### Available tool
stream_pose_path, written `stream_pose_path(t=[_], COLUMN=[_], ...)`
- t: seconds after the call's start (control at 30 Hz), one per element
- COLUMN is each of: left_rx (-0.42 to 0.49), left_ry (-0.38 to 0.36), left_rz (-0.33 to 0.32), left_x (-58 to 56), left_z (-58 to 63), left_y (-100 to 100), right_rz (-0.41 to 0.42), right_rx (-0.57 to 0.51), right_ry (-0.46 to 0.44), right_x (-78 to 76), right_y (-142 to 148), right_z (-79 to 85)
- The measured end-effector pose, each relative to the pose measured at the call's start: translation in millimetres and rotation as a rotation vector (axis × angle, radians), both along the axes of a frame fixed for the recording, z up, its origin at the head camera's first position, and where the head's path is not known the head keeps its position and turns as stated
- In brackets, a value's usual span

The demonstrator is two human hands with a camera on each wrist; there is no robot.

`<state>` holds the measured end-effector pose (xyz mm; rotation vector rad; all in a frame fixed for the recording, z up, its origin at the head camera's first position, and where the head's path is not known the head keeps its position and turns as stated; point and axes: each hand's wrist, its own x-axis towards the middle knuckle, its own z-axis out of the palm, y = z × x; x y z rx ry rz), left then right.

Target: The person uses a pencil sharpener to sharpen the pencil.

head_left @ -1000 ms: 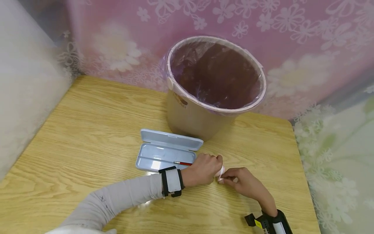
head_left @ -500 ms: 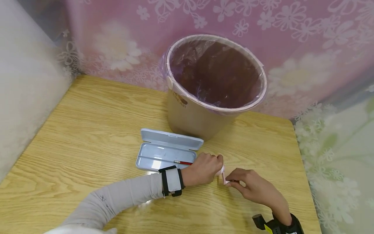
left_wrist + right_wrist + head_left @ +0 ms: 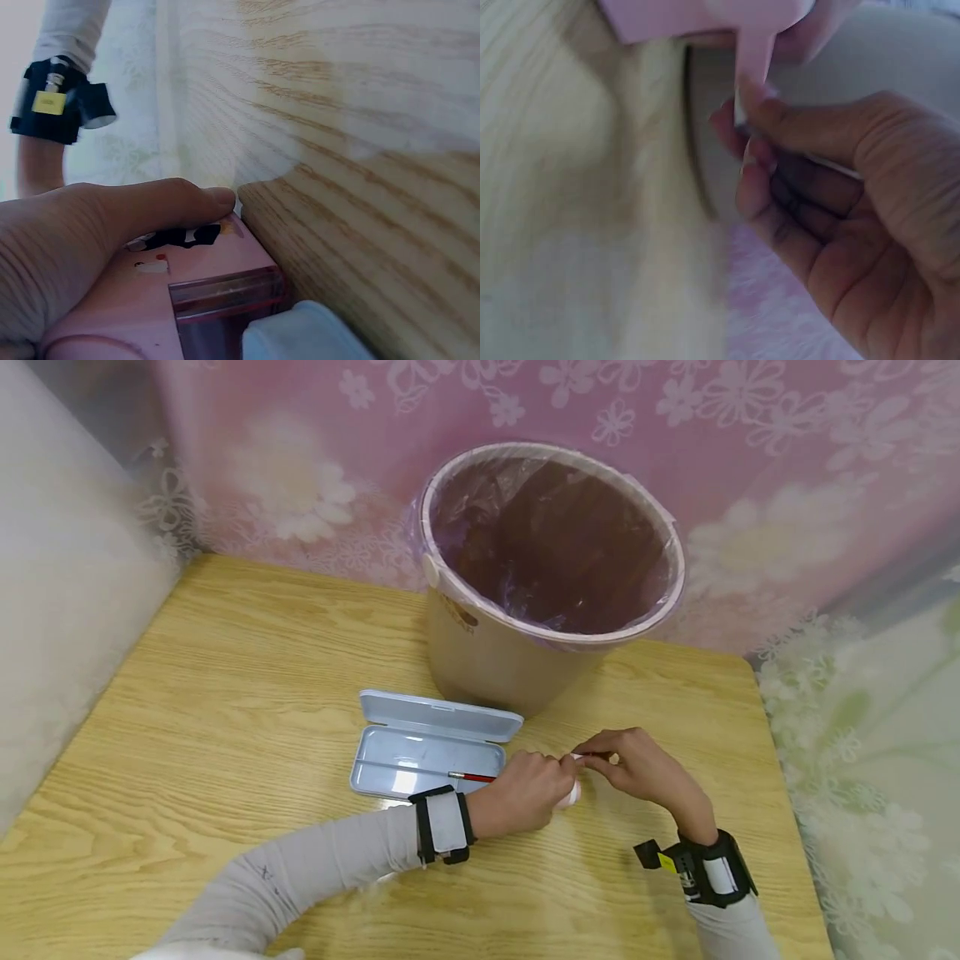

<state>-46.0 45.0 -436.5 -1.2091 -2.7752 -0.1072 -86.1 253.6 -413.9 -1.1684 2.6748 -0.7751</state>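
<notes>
My left hand (image 3: 528, 793) grips a pink pencil sharpener (image 3: 214, 255) on the table, its thumb lying along the printed top. A see-through drawer (image 3: 225, 300) shows in the sharpener's side. From the round hub on its other end runs a pink crank arm (image 3: 755, 56), seen in the right wrist view. My right hand (image 3: 648, 768) pinches the crank's end between thumb and fingers. In the head view the left hand hides most of the sharpener.
A light-blue pencil case (image 3: 408, 750) lies open just left of the sharpener, a thin red stick (image 3: 474, 777) with a silvery end inside. Behind it stands a large beige bin (image 3: 487, 660) lined with clear plastic. Floral cloth hangs around the wooden table (image 3: 247, 693).
My right hand has swung round with the crank, from below the hub, out to the right, then up to above it. The left hand has kept its place on the sharpener.
</notes>
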Motion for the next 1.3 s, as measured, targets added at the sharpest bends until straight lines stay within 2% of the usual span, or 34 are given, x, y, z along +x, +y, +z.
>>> stream_pose_path(t=[0.2,0.43,0.53,0.7,0.87,1.13,1.3], left_rx=[-0.005,-0.002,0.001,0.006,0.001,-0.024,-0.027], left_ry=[-0.026,-0.068,-0.094,-0.09,-0.094,-0.067,-0.049], left_rz=[0.0,0.013,0.015,0.022,0.023,0.046,0.044], left_x=[0.0,-0.5,-0.5,-0.5,0.1,0.5,0.3], left_z=[0.7,1.8,2.6,2.7,2.0,1.1,1.1], left_y=[1.2,1.4,1.5,1.3,3.3,4.5,2.9], right_rz=[-0.028,-0.094,-0.103,-0.139,-0.169,-0.075,-0.067], right_rx=[-0.024,-0.015,-0.02,-0.041,-0.016,-0.09,-0.036], right_ry=[-0.093,-0.161,-0.155,-0.142,-0.154,-0.178,-0.193], right_x=[-2.9,7.7,15.2,26.6,35.6,60.1,76.3], right_y=[7.3,8.5,9.7,8.2,6.9,3.9,1.9], right_z=[-24.9,-38.0,-42.8,-48.4,-46.5,-38.9,-22.8])
